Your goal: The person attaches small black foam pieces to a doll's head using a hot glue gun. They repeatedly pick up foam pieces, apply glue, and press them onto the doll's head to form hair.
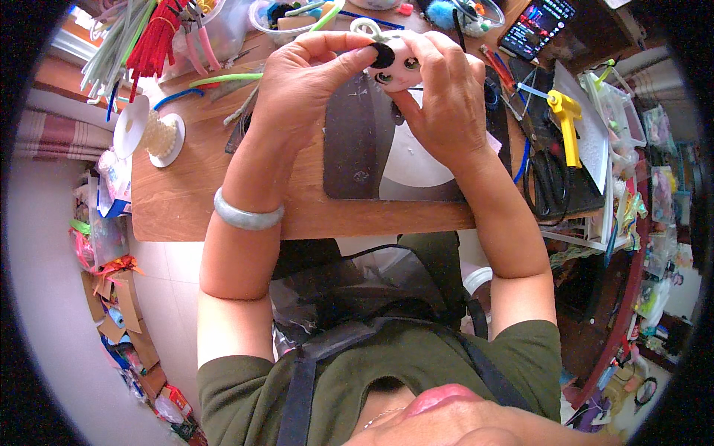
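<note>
Between my two hands is a small pale doll head [397, 74] with painted green eyes, held above a dark glossy mat. My right hand [449, 100] grips it from the side, fingers over the top and thumb below. A black round piece [384, 55], perhaps felt or pile, is pinched between the thumb and forefinger of my left hand [318, 75]. It lies against the head beside one eye; whether it is fixed there I cannot tell. A loop of whitish pipe cleaner [365, 25] stands at the top of the head.
A yellow hot glue gun [568, 120] and black-handled scissors [544, 173] lie at the right. Bundled pipe cleaners [153, 42], pink-handled pliers [202, 44] and a spool of beads [162, 136] are at the left. Craft tubs [295, 28] and a lit phone [536, 28] stand behind.
</note>
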Available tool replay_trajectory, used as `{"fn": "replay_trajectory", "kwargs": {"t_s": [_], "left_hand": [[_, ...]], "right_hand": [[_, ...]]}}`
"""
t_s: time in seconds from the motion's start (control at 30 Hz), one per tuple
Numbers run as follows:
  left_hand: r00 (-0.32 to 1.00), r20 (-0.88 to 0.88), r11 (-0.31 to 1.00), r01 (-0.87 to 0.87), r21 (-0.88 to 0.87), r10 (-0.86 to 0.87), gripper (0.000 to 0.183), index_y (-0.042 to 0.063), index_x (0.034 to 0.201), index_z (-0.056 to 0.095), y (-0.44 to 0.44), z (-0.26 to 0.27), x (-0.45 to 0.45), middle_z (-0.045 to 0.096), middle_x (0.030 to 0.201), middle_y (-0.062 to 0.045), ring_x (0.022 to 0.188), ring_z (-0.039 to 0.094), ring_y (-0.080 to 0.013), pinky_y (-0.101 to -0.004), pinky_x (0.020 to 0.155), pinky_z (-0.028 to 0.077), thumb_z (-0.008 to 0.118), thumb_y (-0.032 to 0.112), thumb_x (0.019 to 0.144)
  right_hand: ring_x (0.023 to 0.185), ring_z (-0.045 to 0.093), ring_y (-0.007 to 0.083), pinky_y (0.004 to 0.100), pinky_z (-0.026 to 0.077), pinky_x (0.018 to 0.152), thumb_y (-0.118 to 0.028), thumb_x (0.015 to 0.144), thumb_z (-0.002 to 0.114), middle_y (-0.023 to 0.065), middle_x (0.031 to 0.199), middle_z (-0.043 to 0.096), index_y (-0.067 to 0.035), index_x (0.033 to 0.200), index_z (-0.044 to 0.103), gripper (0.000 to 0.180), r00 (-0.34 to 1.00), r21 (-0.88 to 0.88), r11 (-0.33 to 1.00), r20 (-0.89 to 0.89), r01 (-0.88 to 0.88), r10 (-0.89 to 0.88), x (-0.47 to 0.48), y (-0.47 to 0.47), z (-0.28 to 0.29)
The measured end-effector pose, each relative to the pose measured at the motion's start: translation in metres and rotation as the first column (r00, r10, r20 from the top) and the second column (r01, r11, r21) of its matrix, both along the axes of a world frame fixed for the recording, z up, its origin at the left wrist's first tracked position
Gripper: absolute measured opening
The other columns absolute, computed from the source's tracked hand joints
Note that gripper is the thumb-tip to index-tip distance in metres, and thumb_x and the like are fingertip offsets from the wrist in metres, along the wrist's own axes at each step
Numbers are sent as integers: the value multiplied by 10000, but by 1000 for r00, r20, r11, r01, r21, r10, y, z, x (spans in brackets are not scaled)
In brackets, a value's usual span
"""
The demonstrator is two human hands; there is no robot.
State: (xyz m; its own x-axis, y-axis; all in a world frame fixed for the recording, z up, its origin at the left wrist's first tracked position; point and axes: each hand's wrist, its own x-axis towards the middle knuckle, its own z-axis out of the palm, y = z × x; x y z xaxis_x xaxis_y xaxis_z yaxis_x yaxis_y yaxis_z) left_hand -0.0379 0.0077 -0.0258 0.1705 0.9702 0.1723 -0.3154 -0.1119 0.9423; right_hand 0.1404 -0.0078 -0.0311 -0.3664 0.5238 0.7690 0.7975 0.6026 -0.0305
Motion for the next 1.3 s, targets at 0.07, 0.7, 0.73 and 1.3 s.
{"fn": "replay_trajectory", "kwargs": {"t_s": [0.07,0.7,0.73,1.3], "left_hand": [[1000,-12,1000,-26,-5,26,200,11,922,651,0,0,1,632,810,-41,734,561,-78,-184,659,443,707,85,745],[969,137,964,222,-144,-203,231,20,1043,539,-6,3,10,602,924,-58,816,614,-160,-349,717,552,519,191,888],[968,136,963,229,-144,-210,224,24,1036,542,-7,3,10,602,923,-57,814,614,-158,-345,708,554,520,190,887],[977,-45,971,199,-135,-207,225,37,997,545,-3,-2,5,593,918,-35,814,606,-126,-277,679,548,594,197,846]], "right_hand": [[961,502,248,389,333,742,-256,723,642,92,1072,509,-94,1171,442,516,1000,4,1000,3,-5,5,0,0,0],[965,497,315,410,361,777,-210,726,668,156,1096,486,-40,1145,416,518,995,18,997,-65,-71,72,-3,-4,-1],[941,504,314,413,367,757,-209,725,656,152,1088,484,-43,1141,413,510,995,34,996,-66,-79,81,-3,-4,-2],[852,552,95,225,461,735,-304,931,442,58,982,568,-5,1193,450,398,559,-473,494,-828,-730,33,-4,-7,7]]}}
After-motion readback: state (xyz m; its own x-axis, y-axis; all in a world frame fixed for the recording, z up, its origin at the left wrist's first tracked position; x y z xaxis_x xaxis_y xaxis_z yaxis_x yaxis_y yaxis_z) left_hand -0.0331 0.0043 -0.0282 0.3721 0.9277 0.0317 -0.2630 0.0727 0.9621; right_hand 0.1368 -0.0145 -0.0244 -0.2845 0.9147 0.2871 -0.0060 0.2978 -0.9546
